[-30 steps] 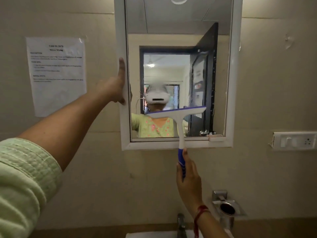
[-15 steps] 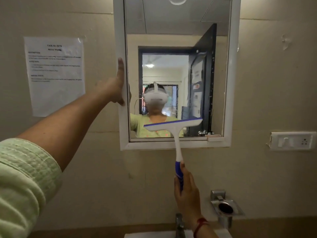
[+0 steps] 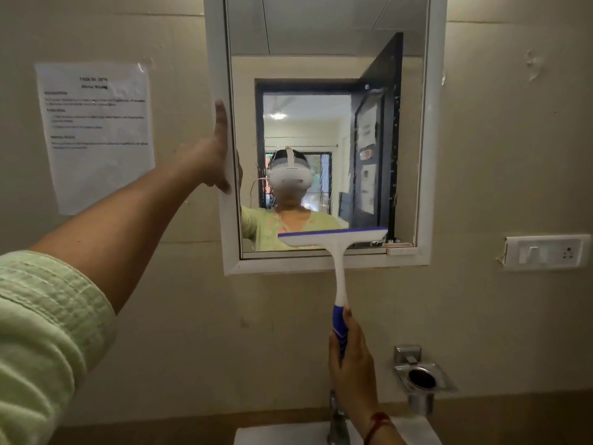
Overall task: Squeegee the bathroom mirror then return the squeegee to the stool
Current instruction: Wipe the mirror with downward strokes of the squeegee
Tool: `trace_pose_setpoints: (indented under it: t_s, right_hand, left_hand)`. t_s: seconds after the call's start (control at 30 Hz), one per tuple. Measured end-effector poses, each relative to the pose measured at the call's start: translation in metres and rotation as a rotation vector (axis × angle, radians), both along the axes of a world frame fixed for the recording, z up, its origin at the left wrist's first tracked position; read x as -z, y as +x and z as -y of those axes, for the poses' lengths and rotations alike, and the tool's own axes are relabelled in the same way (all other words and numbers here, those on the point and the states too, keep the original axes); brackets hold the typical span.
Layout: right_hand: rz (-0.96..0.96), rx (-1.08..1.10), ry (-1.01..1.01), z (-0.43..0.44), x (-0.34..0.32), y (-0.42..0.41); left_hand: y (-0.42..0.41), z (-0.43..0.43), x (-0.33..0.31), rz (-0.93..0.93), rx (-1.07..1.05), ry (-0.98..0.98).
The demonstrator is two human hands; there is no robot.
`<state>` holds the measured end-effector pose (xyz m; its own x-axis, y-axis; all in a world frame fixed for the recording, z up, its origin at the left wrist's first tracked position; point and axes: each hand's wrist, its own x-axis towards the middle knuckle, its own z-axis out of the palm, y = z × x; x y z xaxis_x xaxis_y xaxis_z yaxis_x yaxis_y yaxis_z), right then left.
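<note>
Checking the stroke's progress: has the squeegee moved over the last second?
Yes. The squeegee has slid down the mirror, its blade now close to the bottom frame.

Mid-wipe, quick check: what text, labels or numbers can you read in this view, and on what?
"TASK ID:" then a number too blurred to read: top of the paper sheet left of the mirror.
"Mirror Wiping", likely, blurred: second line of that sheet.
The sheet's headings and body text: too small to read.
Reflected notices in the mirror: unreadable.
No text visible on the squeegee or the switch plate.
</note>
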<state>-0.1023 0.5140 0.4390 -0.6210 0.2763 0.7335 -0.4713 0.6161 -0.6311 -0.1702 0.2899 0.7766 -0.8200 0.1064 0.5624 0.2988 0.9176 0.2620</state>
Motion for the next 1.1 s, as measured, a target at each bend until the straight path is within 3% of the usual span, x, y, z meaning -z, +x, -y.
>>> trace_pose_setpoints:
  t_s: [0.27, 0.5, 0.73, 0.97, 1.1]
  right_hand:
    - [-0.126, -0.05, -0.003, -0.007, -0.063, -0.002]
    - [0.058, -0.032, 0.09, -0.007, 0.003, 0.009]
    - [-0.033, 0.023, 0.03, -0.015, -0.033, 0.002]
    - [0.091, 0.058, 0.023, -0.016, 0.015, 0.016]
    - [0.044, 0.05, 0.004, -0.015, 0.002, 0.015]
  left_hand:
    - [-0.008, 0.0, 0.0, 0.002, 0.007, 0.054]
    - [0.0, -0.004, 0.003, -0.023, -0.055, -0.032]
    - [0.001, -0.003, 0.003, -0.015, -0.059, -0.071]
    - [0.004, -0.004, 0.004, 0.001, -0.032, -0.017]
    - [0.003, -0.005, 0.004, 0.001, -0.034, -0.014]
